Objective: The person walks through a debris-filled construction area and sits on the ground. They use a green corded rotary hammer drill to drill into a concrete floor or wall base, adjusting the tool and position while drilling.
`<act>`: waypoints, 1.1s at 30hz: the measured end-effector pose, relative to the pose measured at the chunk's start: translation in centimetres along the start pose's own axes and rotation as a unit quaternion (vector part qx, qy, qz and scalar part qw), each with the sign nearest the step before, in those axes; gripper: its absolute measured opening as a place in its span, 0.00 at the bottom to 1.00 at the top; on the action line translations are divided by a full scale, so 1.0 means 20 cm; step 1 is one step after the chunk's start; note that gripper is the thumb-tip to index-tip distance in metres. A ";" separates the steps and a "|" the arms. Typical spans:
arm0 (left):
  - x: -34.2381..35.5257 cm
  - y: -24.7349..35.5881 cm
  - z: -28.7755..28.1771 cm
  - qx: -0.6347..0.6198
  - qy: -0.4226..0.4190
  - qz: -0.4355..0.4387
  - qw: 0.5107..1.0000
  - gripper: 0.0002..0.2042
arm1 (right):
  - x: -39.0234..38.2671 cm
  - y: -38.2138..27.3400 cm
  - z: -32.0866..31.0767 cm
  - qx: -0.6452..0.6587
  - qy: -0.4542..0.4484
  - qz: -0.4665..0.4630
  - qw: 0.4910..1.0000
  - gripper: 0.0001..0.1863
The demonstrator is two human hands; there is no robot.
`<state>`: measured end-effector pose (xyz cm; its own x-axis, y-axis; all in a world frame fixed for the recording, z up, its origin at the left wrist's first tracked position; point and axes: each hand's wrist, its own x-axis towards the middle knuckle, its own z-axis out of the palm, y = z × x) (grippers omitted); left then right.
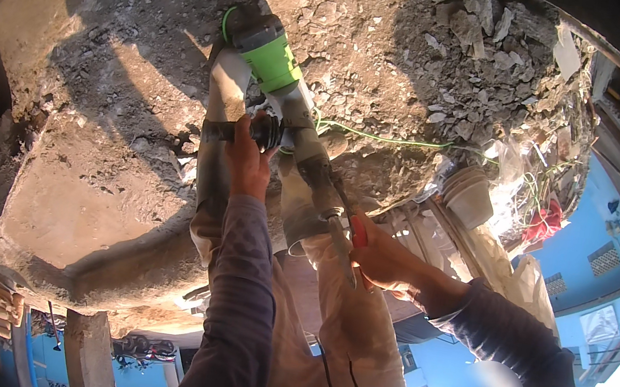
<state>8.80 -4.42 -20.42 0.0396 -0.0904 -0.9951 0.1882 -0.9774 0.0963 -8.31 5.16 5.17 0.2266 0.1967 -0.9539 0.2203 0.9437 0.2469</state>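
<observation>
A green and grey demolition hammer (272,64) lies slanted across my legs, its motor end away from me and its nose toward me. My left hand (248,167) is closed around its black side handle (220,132). From the nose a metal chisel bit (342,251) points back toward my body. Beside the bit, my right hand (390,260) grips a red-handled tool (359,231). Its working end meets the hammer's nose area; my fingers hide much of it, so its exact kind is unclear.
Broken rubble (455,79) covers the ground ahead and to the right. A green cord (390,137) runs rightward over it. Stacked pale bowls (467,197) and a red cloth or bag (545,221) sit at the right. A raised earthen ledge (101,250) bends round at the left.
</observation>
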 end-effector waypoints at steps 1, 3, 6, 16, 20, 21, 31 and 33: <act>-0.01 0.00 0.00 0.000 -0.001 0.002 1.000 0.21 | 0.02 0.00 0.01 0.013 0.002 0.004 1.000 0.21; -0.01 0.01 0.01 -0.001 -0.003 0.005 1.000 0.21 | 0.02 -0.01 0.01 0.030 -0.012 0.019 0.999 0.11; -0.01 0.01 0.02 -0.008 0.010 -0.010 1.000 0.20 | 0.00 -0.04 -0.01 0.040 -0.044 0.037 0.998 0.06; -0.02 0.00 0.02 -0.010 0.019 0.006 1.000 0.18 | 0.09 0.08 -0.06 -0.057 -0.032 0.037 0.997 0.17; -0.02 -0.01 0.01 -0.012 0.025 0.002 1.000 0.18 | 0.12 0.10 -0.03 -0.039 -0.039 0.060 0.997 0.05; -0.02 0.00 0.01 -0.008 0.027 0.005 1.000 0.18 | 0.12 0.10 -0.02 -0.039 -0.030 0.060 0.997 0.05; 0.00 -0.06 -0.02 -0.014 0.035 -0.004 0.999 0.20 | 0.15 0.23 0.04 -0.003 0.032 0.007 0.999 0.07; 0.01 -0.07 -0.04 -0.012 0.031 -0.003 0.999 0.21 | 0.15 0.23 0.03 -0.002 0.022 0.011 1.000 0.06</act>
<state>9.28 -2.86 -20.74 0.0995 -0.0727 -0.9924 0.2120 -0.9729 0.0925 -6.00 9.89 3.54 0.1886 0.2283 -0.9552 0.2112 0.9404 0.2665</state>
